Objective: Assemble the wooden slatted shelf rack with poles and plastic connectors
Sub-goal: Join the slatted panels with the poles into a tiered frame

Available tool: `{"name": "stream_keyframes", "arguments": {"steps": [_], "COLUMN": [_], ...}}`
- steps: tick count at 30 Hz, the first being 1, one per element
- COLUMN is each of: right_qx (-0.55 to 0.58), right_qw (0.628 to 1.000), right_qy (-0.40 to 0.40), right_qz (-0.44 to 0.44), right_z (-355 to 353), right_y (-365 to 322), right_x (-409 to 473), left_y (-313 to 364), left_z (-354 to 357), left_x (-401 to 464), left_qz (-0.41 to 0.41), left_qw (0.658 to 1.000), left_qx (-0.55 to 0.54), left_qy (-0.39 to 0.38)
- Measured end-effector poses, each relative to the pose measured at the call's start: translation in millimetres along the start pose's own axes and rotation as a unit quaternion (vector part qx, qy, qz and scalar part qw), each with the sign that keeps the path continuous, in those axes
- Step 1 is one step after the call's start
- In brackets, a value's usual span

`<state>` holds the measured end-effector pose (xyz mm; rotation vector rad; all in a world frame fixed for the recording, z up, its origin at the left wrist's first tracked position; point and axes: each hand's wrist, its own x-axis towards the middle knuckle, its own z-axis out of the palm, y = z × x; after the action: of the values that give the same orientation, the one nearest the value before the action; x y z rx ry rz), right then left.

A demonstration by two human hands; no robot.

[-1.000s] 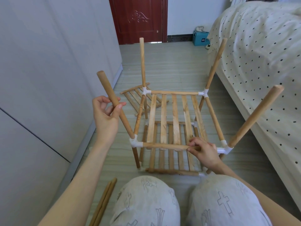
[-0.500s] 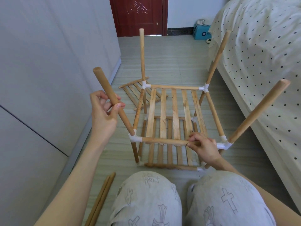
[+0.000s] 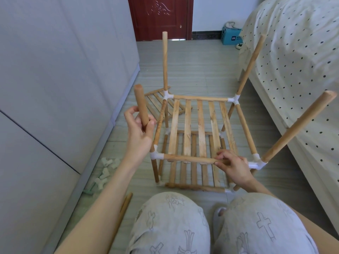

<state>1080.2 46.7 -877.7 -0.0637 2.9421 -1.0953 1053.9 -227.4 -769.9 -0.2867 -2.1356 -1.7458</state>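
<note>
The wooden rack stands on the floor before my knees, with two slatted tiers joined by white plastic connectors. Four poles rise from the upper tier's corners. My left hand grips the near-left pole about halfway up, above its corner connector. My right hand pinches the front rail of the upper tier, near the near-right connector, from which another pole leans out to the right.
A spare slatted panel lies on the floor behind the rack. Loose plastic connectors lie by the grey cabinet wall at left. Spare poles lie near my left arm. A bed borders the right; a red door and blue box are far back.
My left hand has swung the near-left pole from a leftward lean to nearly upright. My right hand stays on the front rail. The view has tilted a little downward.
</note>
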Motion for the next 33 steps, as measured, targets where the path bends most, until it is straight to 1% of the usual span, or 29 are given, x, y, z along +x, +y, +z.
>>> {"name": "stream_keyframes", "arguments": {"steps": [4, 7, 9, 11, 13, 15, 17, 19, 21, 23, 24, 25, 26, 28, 29, 30, 31, 33], "right_qx": [-0.010, -0.010, -0.010, -0.017, -0.029, -0.045, -0.103, -0.199, -0.256, -0.259, -0.246, -0.227, -0.214, -0.210, -0.212, -0.212, -0.203, -0.154], "right_qw": [1.000, 1.000, 1.000, 0.999, 0.999, 0.999, 0.994, 0.979, 0.963, 0.958, 0.962, 0.969, 0.976, 0.974, 0.968, 0.964, 0.965, 0.976], "right_qy": [0.010, 0.015, 0.019, 0.025, 0.018, 0.002, 0.004, 0.029, 0.050, 0.059, 0.060, 0.053, 0.034, -0.039, -0.078, -0.101, -0.104, -0.078], "right_qz": [0.000, -0.002, -0.007, -0.012, -0.018, -0.025, -0.027, -0.006, 0.062, 0.111, 0.106, 0.078, 0.027, -0.078, -0.110, -0.124, -0.130, -0.132], "right_z": [2, 3, 4, 4, 1, -5, -12, -18, -24, -24, -21, -15, -8, 10, 17, 23, 26, 25], "right_y": [0, 1, 3, 4, 4, 3, 2, 2, -2, -10, -15, -21, -26, -32, -33, -32, -28, -19], "right_x": [0, -1, 0, 3, 9, 18, 26, 35, 41, 45, 46, 45, 43, 38, 36, 34, 33, 32], "left_y": [1, 1, -3, -6, -6, -4, -1, 3, 8, 12, 12, 10, 6, -3, -9, -17, -24, -43], "left_z": [10, 17, 17, 13, 9, 10, 16, 26, 40, 52, 56, 58, 58, 55, 53, 49, 43, 32], "left_x": [11, 21, 26, 30, 31, 28, 24, 18, 12, 7, 5, 4, 2, -3, -5, -7, -7, -5], "left_qz": [-0.047, -0.068, -0.082, -0.090, -0.093, -0.098, -0.105, -0.109, -0.101, -0.092, -0.099, -0.111, -0.117, -0.105, -0.102, -0.109, -0.126, -0.148], "left_qw": [0.995, 0.991, 0.990, 0.990, 0.990, 0.989, 0.989, 0.989, 0.987, 0.982, 0.976, 0.970, 0.965, 0.953, 0.945, 0.935, 0.923, 0.895], "left_qx": [-0.080, -0.096, -0.102, -0.106, -0.109, -0.110, -0.102, -0.092, -0.077, -0.059, -0.053, -0.044, -0.031, 0.014, 0.035, 0.060, 0.088, 0.165], "left_qy": [0.036, 0.070, 0.054, 0.010, -0.019, -0.012, -0.013, -0.043, -0.095, -0.157, -0.185, -0.210, -0.234, -0.283, -0.308, -0.332, -0.352, -0.386]}}
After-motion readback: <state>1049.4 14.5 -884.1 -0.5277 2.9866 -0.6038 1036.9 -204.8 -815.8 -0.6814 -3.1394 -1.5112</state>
